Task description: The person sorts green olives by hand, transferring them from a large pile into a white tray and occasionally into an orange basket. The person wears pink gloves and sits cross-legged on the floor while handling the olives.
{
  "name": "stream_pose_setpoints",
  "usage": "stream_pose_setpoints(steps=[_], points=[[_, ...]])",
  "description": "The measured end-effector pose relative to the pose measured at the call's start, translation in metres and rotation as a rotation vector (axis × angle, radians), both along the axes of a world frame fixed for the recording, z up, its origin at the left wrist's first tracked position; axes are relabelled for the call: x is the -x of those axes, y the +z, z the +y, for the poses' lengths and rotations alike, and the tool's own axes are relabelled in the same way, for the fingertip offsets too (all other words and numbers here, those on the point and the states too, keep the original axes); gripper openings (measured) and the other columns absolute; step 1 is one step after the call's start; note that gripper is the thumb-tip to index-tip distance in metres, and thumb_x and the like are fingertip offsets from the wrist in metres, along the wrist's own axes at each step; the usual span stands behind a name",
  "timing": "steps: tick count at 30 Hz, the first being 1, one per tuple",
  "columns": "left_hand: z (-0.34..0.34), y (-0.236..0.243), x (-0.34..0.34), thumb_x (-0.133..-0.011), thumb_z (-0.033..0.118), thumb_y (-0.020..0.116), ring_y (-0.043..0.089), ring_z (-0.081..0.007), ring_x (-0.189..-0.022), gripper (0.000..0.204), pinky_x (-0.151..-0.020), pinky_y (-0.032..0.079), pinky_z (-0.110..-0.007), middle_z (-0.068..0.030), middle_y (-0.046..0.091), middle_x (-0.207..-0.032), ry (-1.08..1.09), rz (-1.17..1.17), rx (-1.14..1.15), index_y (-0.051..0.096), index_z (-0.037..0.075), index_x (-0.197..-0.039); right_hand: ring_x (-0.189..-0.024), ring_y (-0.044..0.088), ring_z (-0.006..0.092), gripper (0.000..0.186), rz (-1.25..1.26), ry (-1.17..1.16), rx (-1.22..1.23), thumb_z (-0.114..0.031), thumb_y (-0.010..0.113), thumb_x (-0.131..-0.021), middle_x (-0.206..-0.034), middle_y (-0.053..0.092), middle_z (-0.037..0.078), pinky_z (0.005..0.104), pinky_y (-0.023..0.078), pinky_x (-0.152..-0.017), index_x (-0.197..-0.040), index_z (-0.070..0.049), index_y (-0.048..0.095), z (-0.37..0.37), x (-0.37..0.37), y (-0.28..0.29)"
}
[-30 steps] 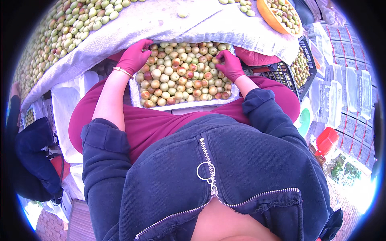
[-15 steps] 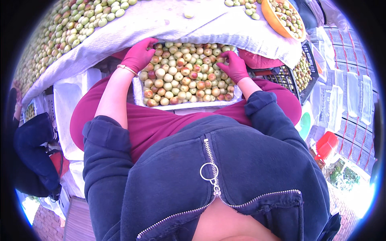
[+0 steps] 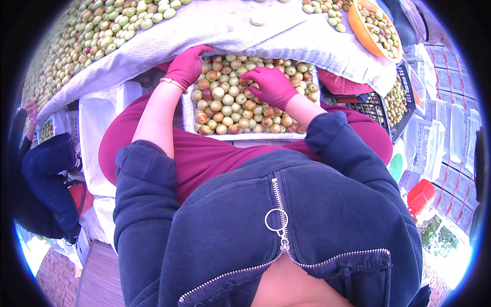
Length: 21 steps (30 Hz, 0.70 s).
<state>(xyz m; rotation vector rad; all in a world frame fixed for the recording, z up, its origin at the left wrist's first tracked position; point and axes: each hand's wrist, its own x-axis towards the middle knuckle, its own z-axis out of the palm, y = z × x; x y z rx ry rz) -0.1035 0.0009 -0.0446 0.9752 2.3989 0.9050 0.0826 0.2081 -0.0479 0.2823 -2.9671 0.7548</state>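
Fruit [image 3: 250, 105], small, round and pale green blushed with red, lies mostly in a single layer in a shallow white tray [image 3: 263, 136] between our bent knees. We judge each piece light, firm and smooth-skinned, apt to roll and perhaps easy to bruise, so we would pinch it softly around its sides; the tray, loaded, is probably weighty and best held by two opposite rims. Our gloved right hand [image 3: 273, 88] is over the fruit, its fingers bent and the thumb apart from them; whether they grip a piece, we cannot tell. Our gloved left hand [image 3: 185, 66] is at the tray's far left corner, fingers curled toward the edge of a white cloth [image 3: 230, 33], and we cannot tell if they hold anything. Beyond, the cloth bears a broad heap [image 3: 115, 28] of greener fruit on the left, with an orange basket [image 3: 359, 33] of fruit at the far right. Below that basket, a black crate [image 3: 379, 108] stands near our right knee, and another person's hand [image 3: 30, 108] shows at the far left.
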Motion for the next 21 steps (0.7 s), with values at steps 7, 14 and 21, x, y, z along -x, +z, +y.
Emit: stream_pose_setpoints(steps=[7,14,21], points=[[-0.029,-0.008,0.03,-0.079,-0.008,0.044,0.062,-0.0203,-0.103,0.041,-0.092,0.046,-0.031,-0.0102,0.067,-0.107,0.106,-0.139,-0.022,0.063,0.008,-0.112,-0.083,0.062,0.0269,0.025,-0.186,0.035,-0.255,-0.019,0.063,-0.077,-0.094,0.061,0.008,0.0402,0.051,-0.07,-0.102,-0.015,0.064,-0.025,0.03,-0.002],[-0.033,-0.022,0.027,-0.081,-0.006,0.043,0.064,-0.0232,-0.099,0.038,-0.089,0.047,-0.032,-0.0117,0.068,-0.102,0.146,-0.028,-0.029,0.063,0.007,-0.11,-0.084,0.062,0.0308,0.022,-0.318,-0.071,-0.19,-0.016,0.061,-0.078,-0.104,0.056,0.014,0.0411,0.051,-0.069,-0.099,-0.012,0.061,-0.027,0.026,0.005],[-0.033,-0.039,0.024,-0.079,-0.008,0.044,0.063,-0.0221,-0.094,0.045,-0.083,0.05,-0.033,-0.0123,0.065,-0.107,0.174,-0.031,-0.047,0.059,0.005,-0.119,-0.087,0.061,0.0293,0.023,-0.201,-0.276,0.342,-0.02,0.063,-0.078,-0.099,0.059,0.013,0.0378,0.05,-0.078,-0.1,-0.012,0.064,-0.038,0.05,0.003]])
